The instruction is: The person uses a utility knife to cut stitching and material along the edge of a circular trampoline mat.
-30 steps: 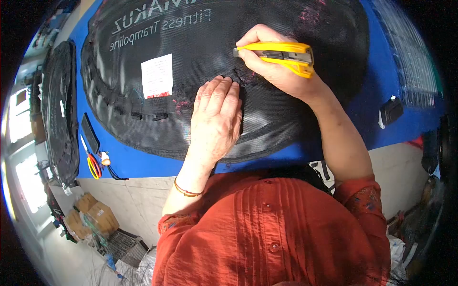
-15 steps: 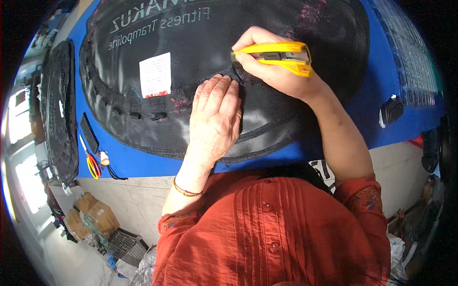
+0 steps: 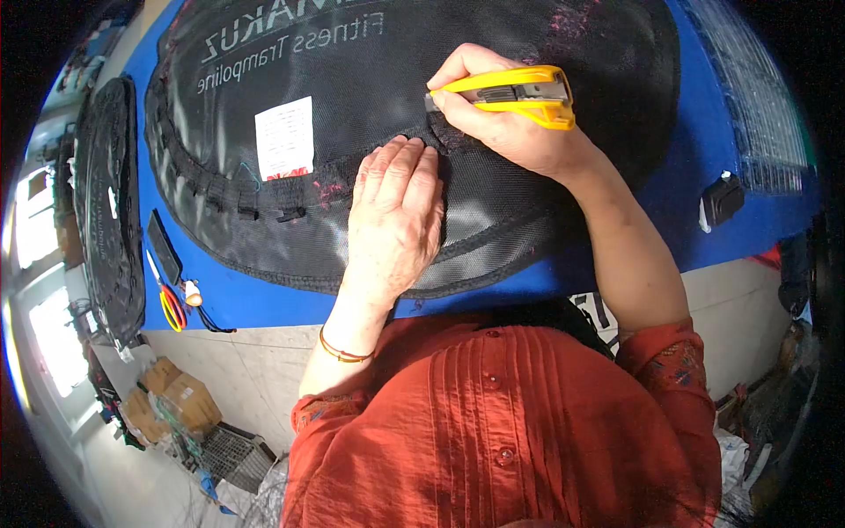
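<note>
A round black trampoline mat [image 3: 370,97] with "Fitness Trampoline" lettering lies on the blue table. My left hand [image 3: 395,211] rests on it palm down, its fingers stretched out side by side at a row of black webbing. Above and to the right, my right hand [image 3: 510,123] is closed round a yellow cutter [image 3: 519,92]. The cutter's dark tip is at the mat, just above the webbing and near my left fingertips. A white label [image 3: 285,139] lies on the mat left of my left hand.
Scissors with red and yellow handles [image 3: 172,308] and a dark flat piece [image 3: 165,245] lie on the blue table [image 3: 251,304] at left. A black item [image 3: 723,201] is at right, below clear plastic [image 3: 753,106]. Another black mat [image 3: 109,207] stands beyond the left edge.
The mat and its label have shifted slightly left. The rear of the cutter has tipped up a little in my right hand, while my left hand has barely moved.
</note>
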Demonstrator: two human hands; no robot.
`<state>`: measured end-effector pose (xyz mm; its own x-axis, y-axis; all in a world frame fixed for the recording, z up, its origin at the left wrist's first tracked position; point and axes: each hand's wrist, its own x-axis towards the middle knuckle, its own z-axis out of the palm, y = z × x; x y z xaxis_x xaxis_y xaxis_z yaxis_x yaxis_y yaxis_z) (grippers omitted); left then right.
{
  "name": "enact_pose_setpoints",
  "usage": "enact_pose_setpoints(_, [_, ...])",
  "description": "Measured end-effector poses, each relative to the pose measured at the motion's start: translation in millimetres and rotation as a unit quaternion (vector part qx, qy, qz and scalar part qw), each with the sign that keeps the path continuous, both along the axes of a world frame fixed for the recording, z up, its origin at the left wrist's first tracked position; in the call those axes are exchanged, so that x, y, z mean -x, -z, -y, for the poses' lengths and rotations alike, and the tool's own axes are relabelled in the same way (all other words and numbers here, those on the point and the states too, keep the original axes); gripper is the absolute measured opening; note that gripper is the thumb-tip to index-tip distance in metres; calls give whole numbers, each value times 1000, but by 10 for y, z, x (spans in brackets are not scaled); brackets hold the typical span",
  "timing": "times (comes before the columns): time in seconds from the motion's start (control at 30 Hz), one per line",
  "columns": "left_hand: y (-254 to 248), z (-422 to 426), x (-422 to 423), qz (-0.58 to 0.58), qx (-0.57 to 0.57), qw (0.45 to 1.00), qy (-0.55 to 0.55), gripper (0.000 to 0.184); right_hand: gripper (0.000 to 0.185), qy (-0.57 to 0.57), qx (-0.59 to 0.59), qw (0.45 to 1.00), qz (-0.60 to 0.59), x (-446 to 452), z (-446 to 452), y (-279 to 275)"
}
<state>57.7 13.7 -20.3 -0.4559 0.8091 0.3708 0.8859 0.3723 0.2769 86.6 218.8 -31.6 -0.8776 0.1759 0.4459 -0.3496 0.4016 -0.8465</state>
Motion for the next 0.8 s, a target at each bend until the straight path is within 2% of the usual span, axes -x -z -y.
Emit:
enact_pose_setpoints(0.1, [4, -11, 3, 0, -3, 1000, 0, 36, 10, -13, 45, 999, 27, -10, -35, -25])
enact_pose_setpoints(0.2, [-4, -6, -1, 3, -1, 1000, -2, 36, 7, -25, -67, 996, -47, -24, -86, -42])
enact_pose_setpoints(0.3, [-2, -9, 3, 11, -1, 1000, 2, 37, 7, -28, -93, 995, -26, -31, -59, -35])
enact_pose_setpoints(0.33, [-1, -4, 5, 13, -1, 1000, 2, 37, 8, -40, -53, 998, -8, -25, -42, -3])
enact_pose_setpoints(0.47, [7, 4, 0, 7, 3, 1000, -1, 37, 9, -26, -72, 996, -38, -15, -23, 9])
enact_pose_setpoints(0.53, [12, -2, 1, 6, 4, 1000, 1, 37, 9, -33, -2, 999, 2, -22, -16, -12])
enact_pose_setpoints(0.63, [0, -1, 2, 9, 3, 1000, 2, 37, 13, -16, -50, 999, -14, -36, -30, -40])
enact_pose_setpoints(0.8, [-12, -6, -6, 6, 6, 1000, -2, 36, 12, -13, -51, 999, -11, -30, -22, -32])
